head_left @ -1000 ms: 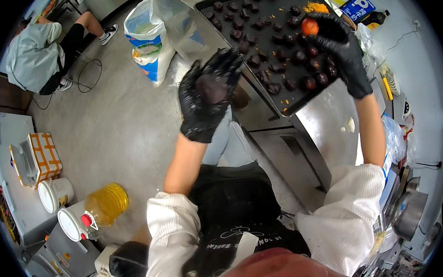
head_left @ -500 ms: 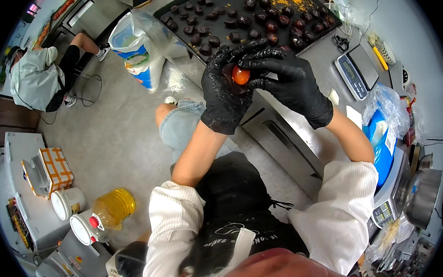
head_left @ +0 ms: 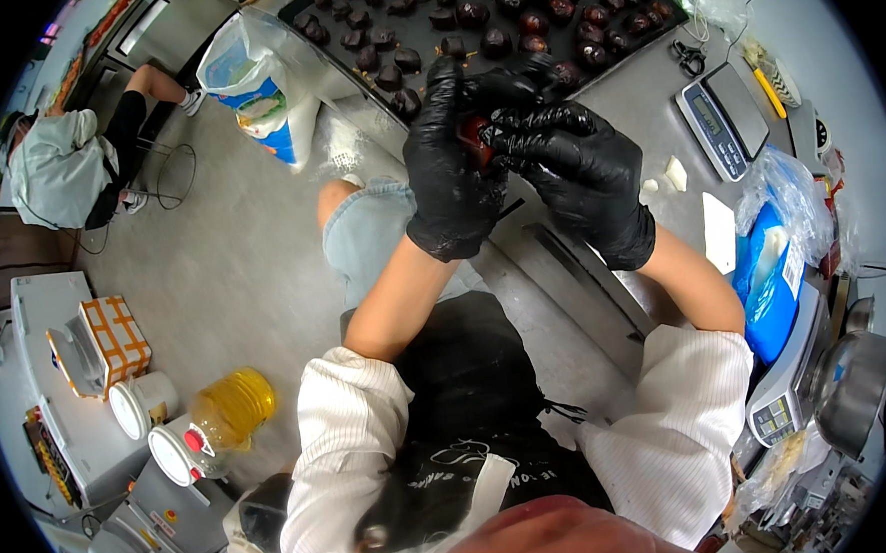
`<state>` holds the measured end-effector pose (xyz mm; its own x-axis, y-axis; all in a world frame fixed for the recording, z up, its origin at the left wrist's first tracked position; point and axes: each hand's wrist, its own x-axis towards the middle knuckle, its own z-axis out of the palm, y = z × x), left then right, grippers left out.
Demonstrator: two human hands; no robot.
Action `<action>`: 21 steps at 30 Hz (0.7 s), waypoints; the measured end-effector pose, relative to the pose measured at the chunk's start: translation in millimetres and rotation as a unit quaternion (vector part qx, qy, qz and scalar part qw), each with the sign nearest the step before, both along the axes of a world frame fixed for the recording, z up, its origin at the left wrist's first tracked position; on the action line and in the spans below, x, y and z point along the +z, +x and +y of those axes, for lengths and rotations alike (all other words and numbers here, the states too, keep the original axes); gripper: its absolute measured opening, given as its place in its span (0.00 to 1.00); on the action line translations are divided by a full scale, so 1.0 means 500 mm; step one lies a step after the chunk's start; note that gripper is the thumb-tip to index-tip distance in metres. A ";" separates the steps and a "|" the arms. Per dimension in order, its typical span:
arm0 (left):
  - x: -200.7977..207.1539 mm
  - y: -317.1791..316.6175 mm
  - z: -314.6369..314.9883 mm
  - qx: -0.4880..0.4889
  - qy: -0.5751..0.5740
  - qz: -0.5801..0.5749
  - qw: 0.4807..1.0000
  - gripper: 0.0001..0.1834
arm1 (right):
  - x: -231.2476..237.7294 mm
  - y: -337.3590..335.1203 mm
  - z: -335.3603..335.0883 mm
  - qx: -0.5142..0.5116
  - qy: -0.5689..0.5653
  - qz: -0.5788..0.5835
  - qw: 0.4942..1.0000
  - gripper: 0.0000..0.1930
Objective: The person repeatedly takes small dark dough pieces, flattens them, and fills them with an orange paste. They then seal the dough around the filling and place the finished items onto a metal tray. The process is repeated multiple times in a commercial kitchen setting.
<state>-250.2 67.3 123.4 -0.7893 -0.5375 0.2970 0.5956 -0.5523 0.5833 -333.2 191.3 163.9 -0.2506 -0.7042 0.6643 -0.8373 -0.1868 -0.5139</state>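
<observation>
Gloved hands. The dark-red ball (head_left: 475,141) lies within the left hand's (head_left: 451,181) curled, grasping fingers; the right hand's (head_left: 583,177) bunched fingertips pinch its right side.

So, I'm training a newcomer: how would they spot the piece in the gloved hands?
Find the big black tray at the top of the picture. At its near edge, the black-gloved left hand and right hand meet. Between them sits a small, glossy red piece, partly hidden; unlike the dark lumps lying on the tray, it is in hand.
</observation>
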 end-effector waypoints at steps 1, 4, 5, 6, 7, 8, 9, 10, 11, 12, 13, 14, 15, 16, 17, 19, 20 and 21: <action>0.000 0.003 -0.004 0.100 -0.184 -0.072 0.975 0.17 | -0.002 0.005 0.001 -0.026 0.005 0.034 0.999 0.15; 0.021 0.014 -0.013 -0.008 -0.068 -0.085 0.994 0.15 | 0.009 0.032 -0.010 -0.031 -0.035 0.061 0.997 0.15; 0.026 0.017 -0.012 0.113 -0.255 -0.082 0.957 0.15 | 0.013 0.028 -0.002 -0.042 -0.011 0.074 0.996 0.14; 0.032 0.018 -0.012 0.140 -0.279 -0.063 0.948 0.16 | 0.015 0.024 -0.005 -0.028 -0.024 0.015 0.999 0.15; 0.039 0.019 -0.011 0.169 -0.302 -0.044 0.937 0.16 | 0.016 0.014 -0.015 -0.014 -0.041 -0.042 0.998 0.15; 0.049 0.016 -0.009 0.104 -0.167 -0.012 0.980 0.17 | 0.016 0.006 -0.023 0.001 -0.057 -0.100 0.993 0.15; 0.056 0.014 -0.007 0.038 -0.028 0.021 0.999 0.18 | -0.002 0.001 -0.024 0.021 -0.067 -0.182 0.981 0.15; 0.059 0.013 -0.007 -0.030 0.112 0.052 0.992 0.20 | -0.002 0.003 -0.024 0.020 -0.037 -0.172 0.984 0.15; 0.055 0.013 -0.009 -0.042 0.177 0.015 0.983 0.20 | 0.000 0.009 -0.023 0.019 -0.006 -0.161 0.987 0.15; 0.050 0.016 -0.015 -0.051 0.172 0.004 0.984 0.20 | 0.002 0.013 -0.023 0.018 0.025 -0.151 0.988 0.16; 0.047 0.021 -0.023 -0.060 0.167 -0.008 0.984 0.21 | 0.011 0.017 -0.028 0.026 0.021 -0.138 0.990 0.15; 0.049 0.026 -0.029 -0.068 0.162 -0.019 0.984 0.21 | 0.020 0.019 -0.031 0.034 0.010 -0.149 0.988 0.15; 0.054 0.032 -0.028 -0.057 0.144 -0.047 0.987 0.25 | 0.028 0.021 -0.033 0.042 -0.002 -0.159 0.986 0.15; 0.053 0.035 -0.030 -0.054 0.111 -0.049 0.991 0.27 | 0.038 0.020 -0.034 0.051 -0.013 -0.169 0.984 0.15; 0.050 0.040 -0.034 -0.050 0.078 -0.051 0.994 0.28 | 0.047 0.010 -0.036 0.023 -0.023 -0.086 0.996 0.17; 0.048 0.042 -0.039 -0.060 0.064 -0.050 0.995 0.28 | 0.068 0.010 -0.041 -0.016 0.009 0.055 0.998 0.15; 0.047 0.040 -0.043 -0.074 0.082 -0.047 0.993 0.27 | 0.072 0.012 -0.042 -0.036 0.025 0.125 0.991 0.14; 0.046 0.040 -0.047 -0.107 0.110 -0.023 0.988 0.28 | 0.067 0.021 -0.038 -0.046 0.054 0.174 0.982 0.13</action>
<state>-230.3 44.0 146.6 -0.9021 -0.4039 0.1522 0.4264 -0.7793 0.4592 -322.8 172.6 197.4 -0.0867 -0.7604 0.6436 -0.9766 -0.0628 -0.2057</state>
